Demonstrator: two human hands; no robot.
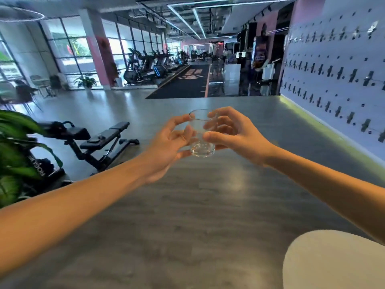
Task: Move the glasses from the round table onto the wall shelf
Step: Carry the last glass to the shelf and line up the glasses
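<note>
A clear, empty drinking glass [201,140] is held upright in the air at arm's length, in the middle of the view, above the grey floor. My right hand [231,134] grips its right side, thumb near the base and fingers around the rim. My left hand [170,142] touches its left side, index finger on the rim and thumb under the base. The edge of a white round table [333,261] shows at the bottom right, with nothing visible on that part. No shelf is in view.
A grey wall [337,76] with rows of dark hooks runs along the right. A black weight bench [100,140] and a green plant [14,159] stand at the left. Exercise machines [145,65] line the far windows. A dark mat [183,82] lies ahead.
</note>
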